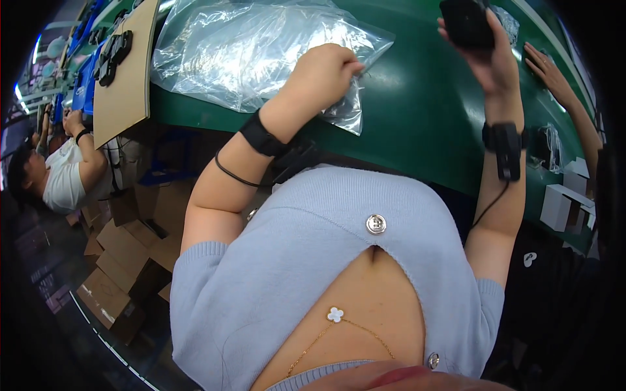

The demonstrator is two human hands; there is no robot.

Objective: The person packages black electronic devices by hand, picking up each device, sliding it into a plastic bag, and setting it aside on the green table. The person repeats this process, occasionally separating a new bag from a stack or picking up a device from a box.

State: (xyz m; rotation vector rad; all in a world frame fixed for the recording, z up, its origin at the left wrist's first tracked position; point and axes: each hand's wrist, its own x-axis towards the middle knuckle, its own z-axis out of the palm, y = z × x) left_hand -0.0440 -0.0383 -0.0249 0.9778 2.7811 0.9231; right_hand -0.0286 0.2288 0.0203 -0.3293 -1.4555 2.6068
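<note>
A large clear plastic bag [228, 58] lies crumpled on the green tabletop, shining under the light. My left hand [326, 73] is over its right side, fingers curled together at the bag's edge, which gathers at the fingertips. Up at the far right, my right hand [492, 65] holds a black, boxy object [467, 25] with rounded corners, raised above the table; its exact kind does not show. The thumb and fingers wrap its sides. Each wrist wears a black strap, and a small black device with a cable is on the right one.
A cardboard sheet [124, 85] with black parts [114, 57] stands at the left. Another person's hand [546, 70] rests on the table at far right, near small white boxes [559, 207]. At left, a person in white [75, 169] works; cardboard boxes [124, 254] fill the floor.
</note>
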